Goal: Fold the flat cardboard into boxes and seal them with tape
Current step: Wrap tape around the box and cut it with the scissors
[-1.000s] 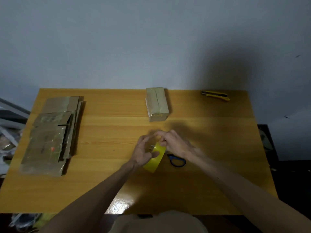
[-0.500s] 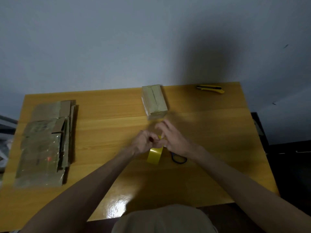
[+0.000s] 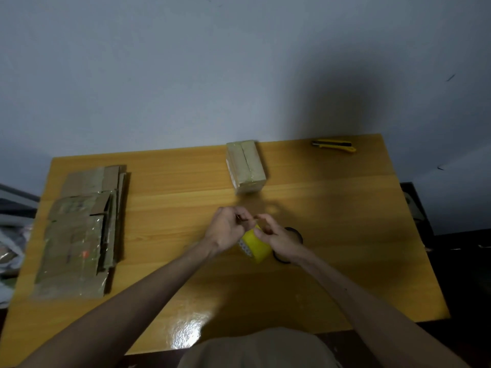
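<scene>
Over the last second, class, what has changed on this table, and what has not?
The left hand slid from the side of the yellow tape roll to its top edge; the right hand now holds it. Sealed box, flat cardboard, knife, scissors stayed put.

Flat cardboard stack (image 3: 79,232) on the table (image 3: 345,208) at frame left, box (image 3: 245,167) upper centre, utility knife (image 3: 333,146) upper right, tape roll (image 3: 255,245) at centre between left hand (image 3: 227,229) and right hand (image 3: 279,237), scissors (image 3: 293,232) partly under right hand
</scene>
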